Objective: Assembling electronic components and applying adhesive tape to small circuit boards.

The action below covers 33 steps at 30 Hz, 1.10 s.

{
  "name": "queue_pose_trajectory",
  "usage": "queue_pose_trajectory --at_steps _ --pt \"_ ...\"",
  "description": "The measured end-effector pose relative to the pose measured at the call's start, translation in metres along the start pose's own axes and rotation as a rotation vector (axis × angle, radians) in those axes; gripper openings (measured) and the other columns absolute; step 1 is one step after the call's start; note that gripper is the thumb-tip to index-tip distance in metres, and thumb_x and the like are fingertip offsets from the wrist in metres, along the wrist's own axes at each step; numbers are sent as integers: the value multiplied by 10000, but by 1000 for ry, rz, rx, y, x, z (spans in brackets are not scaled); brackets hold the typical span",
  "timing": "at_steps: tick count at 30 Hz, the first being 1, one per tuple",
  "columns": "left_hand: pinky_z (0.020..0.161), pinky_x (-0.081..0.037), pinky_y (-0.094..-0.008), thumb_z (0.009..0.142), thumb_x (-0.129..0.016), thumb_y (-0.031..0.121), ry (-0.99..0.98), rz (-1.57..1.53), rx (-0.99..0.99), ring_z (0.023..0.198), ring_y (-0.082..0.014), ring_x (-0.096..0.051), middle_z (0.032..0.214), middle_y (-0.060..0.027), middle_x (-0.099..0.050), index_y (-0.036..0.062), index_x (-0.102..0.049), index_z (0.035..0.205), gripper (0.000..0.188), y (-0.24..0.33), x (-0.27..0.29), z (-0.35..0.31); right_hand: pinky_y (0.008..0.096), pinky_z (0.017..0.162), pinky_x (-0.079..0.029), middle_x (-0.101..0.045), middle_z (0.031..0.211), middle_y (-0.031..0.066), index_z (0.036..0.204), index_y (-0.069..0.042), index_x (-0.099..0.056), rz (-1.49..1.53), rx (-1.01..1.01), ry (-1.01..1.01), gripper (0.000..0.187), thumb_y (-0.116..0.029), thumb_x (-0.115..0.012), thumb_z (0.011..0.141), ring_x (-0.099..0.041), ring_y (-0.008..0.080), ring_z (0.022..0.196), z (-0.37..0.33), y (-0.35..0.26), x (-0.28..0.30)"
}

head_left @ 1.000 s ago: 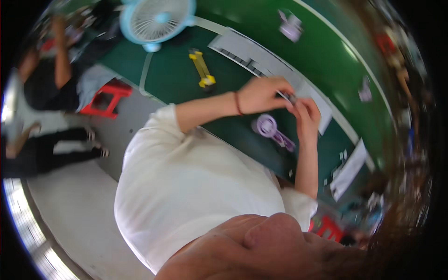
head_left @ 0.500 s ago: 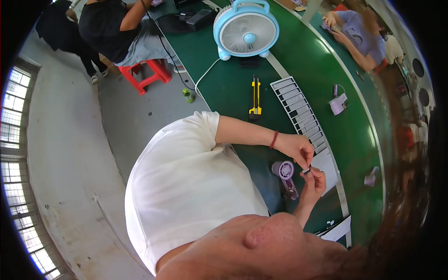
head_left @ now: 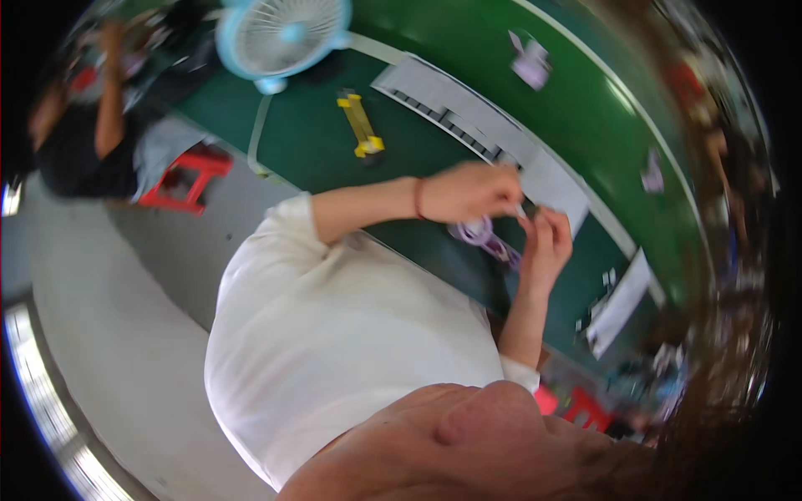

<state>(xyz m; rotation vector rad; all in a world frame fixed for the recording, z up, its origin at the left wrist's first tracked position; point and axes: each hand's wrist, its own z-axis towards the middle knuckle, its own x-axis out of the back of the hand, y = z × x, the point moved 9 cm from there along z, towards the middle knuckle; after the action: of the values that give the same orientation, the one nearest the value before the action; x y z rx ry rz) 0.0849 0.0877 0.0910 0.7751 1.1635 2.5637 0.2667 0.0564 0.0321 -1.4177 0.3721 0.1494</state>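
My left hand [head_left: 480, 190], with a dark red band at its wrist, is closed in a pinch on a small white piece [head_left: 520, 210]. Just below and to the right, my right hand [head_left: 547, 238] has its thumb and fingers pinched together close to that same piece. Motion blur hides what its fingertips hold. Partly behind my left hand lies a lilac device [head_left: 476, 231] with a round ringed end and a handle, apart from my fingers. Beyond both hands a white sheet [head_left: 555, 188] lies on the green table [head_left: 309, 150].
A long slotted light-grey tray [head_left: 443, 117] stretches along the table beyond my left hand. A yellow utility knife [head_left: 361, 125] and a light-blue fan [head_left: 288, 33] are farther left. Lilac parts [head_left: 530, 63] sit on the green belt. A white strip [head_left: 620, 305] lies to the right. A person sits on a red stool [head_left: 185, 177].
The whole view has swung, so the table and its things appear turned and shifted. My hands remain close together at the fingertips, now blurred, with a white bit showing between them.
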Motion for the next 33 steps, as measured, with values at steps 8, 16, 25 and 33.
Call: queue_pose_trajectory --at_steps 8,16,25,33 --pt "764 -525 -404 795 -799 81 -100 697 68 928 -299 -646 934 -77 -621 76 -573 866 237 -28 29 -2 292 839 -580 -706 1044 84 1032 3 -681 -288 130 124 106 74 -674 953 -693 146 905 -45 -36 42" --pt "1030 -477 -420 785 -870 256 -585 181 -129 1292 -289 -565 1392 -70 -617 108 -603 1388 676 11 -59 -33 258 731 -535 -702 966 56 1002 -5 -680 -779 159 216 128 55 -732 902 -637 107 793 -81 -43 38" --pt "764 -492 -343 858 -688 204 -400 696 -258 1002 -209 -577 1006 8 -602 179 -604 990 159 34 -71 -57 293 674 -540 -712 950 99 978 -5 -681 -972 178 105 126 32 -748 878 -661 186 741 -63 -38 10" --pt "816 -498 -382 886 -675 214 -318 731 -243 1012 -231 -578 990 -15 -601 164 -601 948 108 42 -71 -57 378 661 -546 -676 885 101 918 -44 -683 -1356 318 -27 157 29 -770 810 -675 293 775 -54 -31 -23"
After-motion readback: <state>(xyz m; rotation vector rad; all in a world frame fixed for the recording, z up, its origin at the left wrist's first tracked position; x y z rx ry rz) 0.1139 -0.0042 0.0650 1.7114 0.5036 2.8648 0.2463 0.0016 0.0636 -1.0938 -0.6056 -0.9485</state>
